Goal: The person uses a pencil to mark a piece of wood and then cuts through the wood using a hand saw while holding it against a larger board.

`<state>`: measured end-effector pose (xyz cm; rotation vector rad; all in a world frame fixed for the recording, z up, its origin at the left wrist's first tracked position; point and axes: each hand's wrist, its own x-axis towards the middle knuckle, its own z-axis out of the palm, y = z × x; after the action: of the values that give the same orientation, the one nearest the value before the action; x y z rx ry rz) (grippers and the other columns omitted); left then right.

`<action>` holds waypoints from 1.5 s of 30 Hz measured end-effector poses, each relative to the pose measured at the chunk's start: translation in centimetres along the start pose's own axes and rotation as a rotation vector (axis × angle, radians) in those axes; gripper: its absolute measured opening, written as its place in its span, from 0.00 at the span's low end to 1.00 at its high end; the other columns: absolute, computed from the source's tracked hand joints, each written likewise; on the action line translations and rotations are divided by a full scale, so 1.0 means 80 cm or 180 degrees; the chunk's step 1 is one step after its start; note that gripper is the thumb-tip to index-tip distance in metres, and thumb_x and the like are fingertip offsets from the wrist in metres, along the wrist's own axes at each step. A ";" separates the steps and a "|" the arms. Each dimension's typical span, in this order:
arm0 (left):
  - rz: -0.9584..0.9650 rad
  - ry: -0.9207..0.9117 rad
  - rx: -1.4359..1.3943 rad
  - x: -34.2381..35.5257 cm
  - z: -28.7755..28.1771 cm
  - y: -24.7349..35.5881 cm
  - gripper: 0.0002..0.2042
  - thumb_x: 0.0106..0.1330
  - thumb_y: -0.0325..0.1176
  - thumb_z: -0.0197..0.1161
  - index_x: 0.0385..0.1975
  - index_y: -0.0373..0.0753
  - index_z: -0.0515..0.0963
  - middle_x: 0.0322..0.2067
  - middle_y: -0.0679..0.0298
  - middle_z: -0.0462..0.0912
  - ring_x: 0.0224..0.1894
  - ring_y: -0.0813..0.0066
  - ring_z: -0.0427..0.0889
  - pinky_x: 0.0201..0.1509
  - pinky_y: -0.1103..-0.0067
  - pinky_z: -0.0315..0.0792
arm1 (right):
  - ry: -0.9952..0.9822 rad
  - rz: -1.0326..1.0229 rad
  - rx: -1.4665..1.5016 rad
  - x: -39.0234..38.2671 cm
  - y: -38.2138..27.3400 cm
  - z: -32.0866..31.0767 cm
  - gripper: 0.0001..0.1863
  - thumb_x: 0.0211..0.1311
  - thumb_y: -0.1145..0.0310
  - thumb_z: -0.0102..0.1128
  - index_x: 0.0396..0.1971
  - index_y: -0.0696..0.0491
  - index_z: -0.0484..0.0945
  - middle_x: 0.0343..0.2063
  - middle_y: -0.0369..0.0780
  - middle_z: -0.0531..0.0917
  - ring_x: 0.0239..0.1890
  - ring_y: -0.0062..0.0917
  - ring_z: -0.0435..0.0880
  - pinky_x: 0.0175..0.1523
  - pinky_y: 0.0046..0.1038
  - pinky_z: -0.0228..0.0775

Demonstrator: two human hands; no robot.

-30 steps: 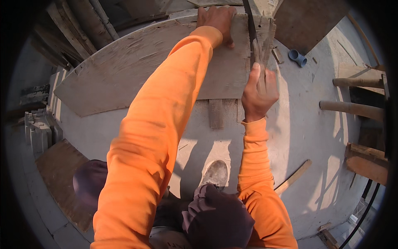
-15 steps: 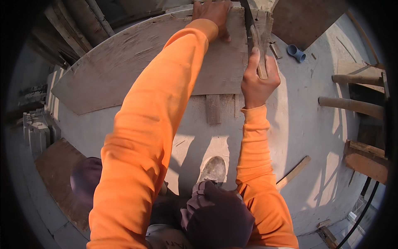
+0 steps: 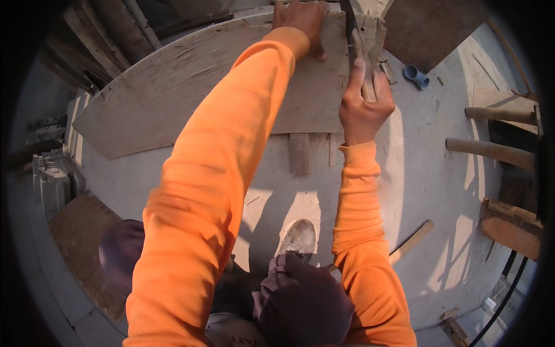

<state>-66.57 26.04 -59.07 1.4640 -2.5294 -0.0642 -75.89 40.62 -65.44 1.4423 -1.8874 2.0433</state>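
A large weathered plywood board point(image 3: 231, 81) with a curved far edge lies across the upper part of the view. My left hand point(image 3: 300, 26) bears down on it near the far edge, thumb on the face and fingertips hidden beyond the knuckles. In my right hand point(image 3: 367, 113) is the wooden handle of a handsaw point(image 3: 359, 46), fingers wrapped round it and thumb along it. Its dark blade points away from me, at the board's right end, between the main panel and a narrow strip point(image 3: 374, 37). The blade's tip leaves the view at the top.
A blue pipe fitting point(image 3: 416, 77) lies right of the saw. A loose wooden stick point(image 3: 411, 242) rests on the concrete floor point(image 3: 422, 173). Round poles point(image 3: 491, 149) jut in from the right. Timber planks point(image 3: 95, 32) lean at far left; a brown sheet point(image 3: 84, 246) lies near left.
My right hand and the saw have moved slightly away from me along the board's right end. The left hand keeps its place on the board; the view has shifted a little.
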 end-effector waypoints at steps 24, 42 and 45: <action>0.0143 0.0303 -0.0039 -0.001 0.013 -0.017 0.39 0.38 0.39 0.88 0.53 0.41 0.75 0.53 0.52 0.85 0.62 0.51 0.80 0.66 0.57 0.70 | -0.0308 0.0715 -0.0947 -0.263 -0.016 -0.186 0.10 0.69 0.72 0.65 0.30 0.61 0.79 0.18 0.42 0.84 0.19 0.23 0.83 0.28 0.24 0.75; 0.0023 -0.0114 0.0004 0.000 -0.015 -0.013 0.39 0.38 0.38 0.89 0.53 0.39 0.75 0.53 0.51 0.85 0.62 0.50 0.80 0.67 0.58 0.71 | -0.0202 0.0449 -0.0512 -0.186 -0.011 -0.130 0.11 0.70 0.71 0.65 0.28 0.60 0.78 0.18 0.44 0.82 0.18 0.24 0.81 0.27 0.25 0.73; -0.0033 -0.0289 -0.0002 0.000 -0.018 0.007 0.39 0.38 0.39 0.89 0.53 0.39 0.75 0.54 0.51 0.84 0.62 0.50 0.80 0.67 0.58 0.71 | -0.0079 0.0041 -0.0022 -0.006 0.000 -0.013 0.12 0.70 0.71 0.66 0.25 0.58 0.76 0.17 0.42 0.77 0.18 0.23 0.75 0.25 0.27 0.67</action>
<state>-66.73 26.45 -57.56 1.5066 -2.5926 -0.1362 -76.21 41.74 -65.57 1.4648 -1.9161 2.0320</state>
